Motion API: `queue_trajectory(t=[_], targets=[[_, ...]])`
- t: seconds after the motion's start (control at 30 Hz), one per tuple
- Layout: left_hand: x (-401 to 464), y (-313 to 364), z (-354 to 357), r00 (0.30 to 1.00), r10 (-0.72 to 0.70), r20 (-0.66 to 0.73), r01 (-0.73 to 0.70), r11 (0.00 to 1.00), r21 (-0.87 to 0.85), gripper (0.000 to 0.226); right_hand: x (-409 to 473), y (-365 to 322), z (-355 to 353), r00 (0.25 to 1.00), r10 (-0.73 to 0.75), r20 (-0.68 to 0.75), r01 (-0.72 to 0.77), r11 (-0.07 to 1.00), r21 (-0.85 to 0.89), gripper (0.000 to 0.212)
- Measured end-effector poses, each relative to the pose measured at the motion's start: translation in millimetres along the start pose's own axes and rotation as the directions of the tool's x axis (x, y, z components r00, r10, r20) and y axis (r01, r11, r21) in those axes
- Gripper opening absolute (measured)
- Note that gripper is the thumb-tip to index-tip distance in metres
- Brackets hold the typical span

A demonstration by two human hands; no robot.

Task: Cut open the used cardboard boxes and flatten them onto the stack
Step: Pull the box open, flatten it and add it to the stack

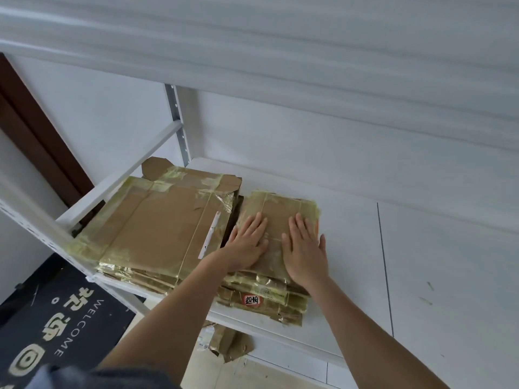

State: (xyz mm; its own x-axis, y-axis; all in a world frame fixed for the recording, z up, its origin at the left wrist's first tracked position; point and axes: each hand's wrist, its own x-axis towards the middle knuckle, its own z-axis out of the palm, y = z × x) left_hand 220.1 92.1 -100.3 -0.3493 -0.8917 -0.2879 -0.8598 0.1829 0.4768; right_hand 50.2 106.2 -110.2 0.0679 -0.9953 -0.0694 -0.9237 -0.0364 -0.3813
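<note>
A small flattened cardboard box [278, 211], brown with yellowish tape, lies on top of a stack of flattened boxes [269, 293] on a white shelf [421, 262]. My left hand [248, 242] presses flat on its left part, fingers straight. My right hand [304, 245] presses flat on its right part, fingers spread. Left of it lies a second, larger stack of flattened boxes [157, 226], also taped. No cutting tool is in view.
The shelf's white metal post [177, 122] and frame rail [45, 231] run at the left. A white upper shelf [280, 46] hangs overhead. A cardboard scrap [230, 343] lies on the floor below, beside a black welcome mat [64, 327].
</note>
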Motion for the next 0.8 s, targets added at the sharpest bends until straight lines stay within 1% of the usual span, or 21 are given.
queue_trajectory(t=[0.1, 0.2, 0.27, 0.37, 0.43, 0.5, 0.57, 0.63, 0.67, 0.73, 0.8], targets=[[3, -8, 17, 0.998, 0.033, -0.046, -0.032, 0.999, 0.018, 0.059, -6, 11, 18, 1.0, -0.006, -0.027, 0.004, 0.998, -0.059, 0.06], [4, -15, 31, 0.997, 0.047, -0.057, -0.045, 0.998, 0.039, 0.059, -7, 16, 28, 1.0, 0.001, -0.026, -0.003, 0.994, -0.107, 0.062], [11, -17, 29, 0.998, 0.014, -0.061, -0.01, 0.998, 0.064, 0.059, 2, 13, 28, 1.0, 0.021, -0.012, -0.022, 0.994, -0.111, 0.06], [14, -5, 16, 0.998, -0.043, -0.035, 0.046, 0.995, 0.088, 0.06, 8, 7, 15, 0.997, 0.038, 0.071, -0.031, 0.994, -0.103, 0.058], [8, 6, 12, 0.997, -0.06, -0.054, 0.066, 0.99, 0.121, 0.061, 3, 6, 4, 0.996, 0.034, 0.078, -0.025, 0.994, -0.109, 0.058], [-1, 16, 4, 0.991, -0.083, -0.103, 0.099, 0.981, 0.166, 0.061, -2, 1, -7, 1.0, 0.006, 0.012, -0.004, 0.985, -0.175, 0.057], [-11, 21, -5, 0.985, -0.08, -0.154, 0.109, 0.977, 0.185, 0.06, -7, -8, -16, 0.993, -0.046, -0.111, 0.014, 0.964, -0.267, 0.054], [-21, 21, -16, 0.98, -0.042, -0.196, 0.075, 0.983, 0.167, 0.058, -12, -17, -25, 0.971, -0.079, -0.224, 0.018, 0.965, -0.262, 0.044], [-26, 19, -22, 0.979, -0.016, -0.202, 0.046, 0.989, 0.141, 0.054, -14, -20, -30, 0.964, -0.081, -0.252, 0.02, 0.971, -0.237, 0.039], [-35, 9, -35, 0.98, 0.017, -0.2, -0.005, 0.998, 0.063, 0.046, -16, -24, -37, 0.968, -0.047, -0.246, 0.001, 0.983, -0.183, 0.035], [-41, -5, -47, 0.979, 0.026, -0.204, -0.025, 1.0, 0.005, 0.042, -15, -29, -45, 0.973, 0.004, -0.233, -0.04, 0.988, -0.151, 0.035]])
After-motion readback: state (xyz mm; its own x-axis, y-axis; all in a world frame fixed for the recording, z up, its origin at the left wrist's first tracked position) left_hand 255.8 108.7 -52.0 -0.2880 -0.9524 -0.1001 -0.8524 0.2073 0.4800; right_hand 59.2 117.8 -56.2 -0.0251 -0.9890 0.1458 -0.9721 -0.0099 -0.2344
